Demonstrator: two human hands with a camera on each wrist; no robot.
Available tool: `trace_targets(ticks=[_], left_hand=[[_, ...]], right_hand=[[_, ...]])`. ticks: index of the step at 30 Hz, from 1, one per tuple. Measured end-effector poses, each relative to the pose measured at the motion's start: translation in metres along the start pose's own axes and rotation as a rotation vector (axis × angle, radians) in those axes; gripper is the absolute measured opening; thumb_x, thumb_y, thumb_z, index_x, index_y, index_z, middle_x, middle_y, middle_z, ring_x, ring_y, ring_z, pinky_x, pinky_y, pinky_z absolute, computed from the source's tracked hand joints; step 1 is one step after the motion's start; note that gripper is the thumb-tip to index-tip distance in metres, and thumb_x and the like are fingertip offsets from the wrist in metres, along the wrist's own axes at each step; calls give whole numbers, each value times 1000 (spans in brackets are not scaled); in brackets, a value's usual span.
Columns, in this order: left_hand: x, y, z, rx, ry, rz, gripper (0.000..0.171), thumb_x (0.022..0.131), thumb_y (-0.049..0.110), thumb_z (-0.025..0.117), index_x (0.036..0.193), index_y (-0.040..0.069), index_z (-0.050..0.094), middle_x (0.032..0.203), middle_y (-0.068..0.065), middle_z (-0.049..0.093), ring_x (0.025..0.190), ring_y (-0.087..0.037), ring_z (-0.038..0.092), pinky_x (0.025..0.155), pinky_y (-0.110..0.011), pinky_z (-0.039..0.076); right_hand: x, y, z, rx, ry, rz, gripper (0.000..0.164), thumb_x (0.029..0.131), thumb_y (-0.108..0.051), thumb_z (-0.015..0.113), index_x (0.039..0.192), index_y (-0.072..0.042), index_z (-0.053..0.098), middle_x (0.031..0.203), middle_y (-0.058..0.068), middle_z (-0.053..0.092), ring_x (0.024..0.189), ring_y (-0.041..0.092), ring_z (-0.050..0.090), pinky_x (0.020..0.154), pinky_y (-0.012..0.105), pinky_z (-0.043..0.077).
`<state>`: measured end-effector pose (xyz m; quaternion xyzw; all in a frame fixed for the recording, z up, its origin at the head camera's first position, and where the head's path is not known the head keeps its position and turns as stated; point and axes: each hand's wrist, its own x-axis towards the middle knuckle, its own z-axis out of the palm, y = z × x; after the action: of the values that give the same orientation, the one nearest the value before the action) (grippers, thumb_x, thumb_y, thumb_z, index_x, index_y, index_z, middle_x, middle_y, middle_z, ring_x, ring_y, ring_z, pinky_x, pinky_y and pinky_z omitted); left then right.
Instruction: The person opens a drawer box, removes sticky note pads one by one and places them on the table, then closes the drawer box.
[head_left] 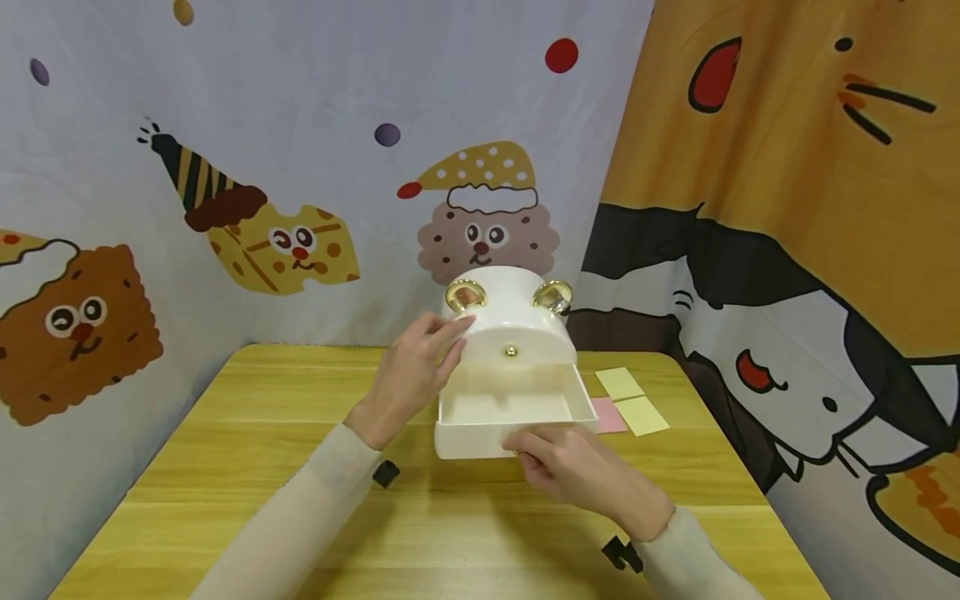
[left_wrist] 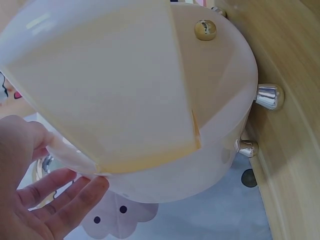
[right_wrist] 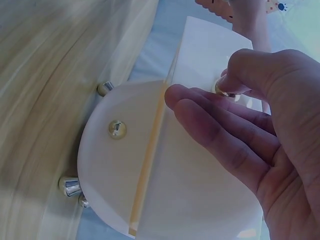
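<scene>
A white, rounded drawer box (head_left: 510, 302) with two gold ears stands on gold feet (left_wrist: 270, 96) on the table. One white drawer (head_left: 517, 442) is pulled well out, its plain white inside showing in the head view. My right hand (head_left: 573, 467) pinches this drawer's gold knob (right_wrist: 220, 88) between thumb and finger, the other fingers lying along the drawer front. Beside the left ear, my left hand (head_left: 415, 371) rests its extended fingers against the box's side. Other gold knobs (head_left: 511, 351) sit on the box's front above and below the open drawer.
Two yellow paper squares (head_left: 642, 416) and a pink one (head_left: 609, 415) lie right of the box on the wooden table (head_left: 300, 417). A printed cloth (head_left: 315, 83) hangs behind and along both sides.
</scene>
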<state>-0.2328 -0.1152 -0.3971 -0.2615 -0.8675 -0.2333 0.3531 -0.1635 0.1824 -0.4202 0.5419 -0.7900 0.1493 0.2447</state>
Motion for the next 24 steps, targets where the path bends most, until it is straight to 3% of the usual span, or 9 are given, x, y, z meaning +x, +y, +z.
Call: trace_targets(ticks=[15, 24], left_hand=[[-1, 3, 1, 40, 15, 25, 42, 114, 17, 78, 156, 15, 76, 122, -14, 77, 87, -24, 78, 63, -32, 66], [-4, 7, 4, 79, 28, 8, 41, 114, 19, 78, 155, 15, 76, 132, -16, 78, 95, -29, 79, 56, -32, 63]], right_hand=[[9, 18, 11, 14, -17, 80, 36, 86, 11, 87, 117, -7, 81, 87, -5, 72, 71, -3, 51, 63, 6, 42], [14, 24, 17, 12, -36, 133, 34, 93, 10, 84, 121, -8, 82, 89, -7, 71, 74, 0, 55, 67, 11, 50]])
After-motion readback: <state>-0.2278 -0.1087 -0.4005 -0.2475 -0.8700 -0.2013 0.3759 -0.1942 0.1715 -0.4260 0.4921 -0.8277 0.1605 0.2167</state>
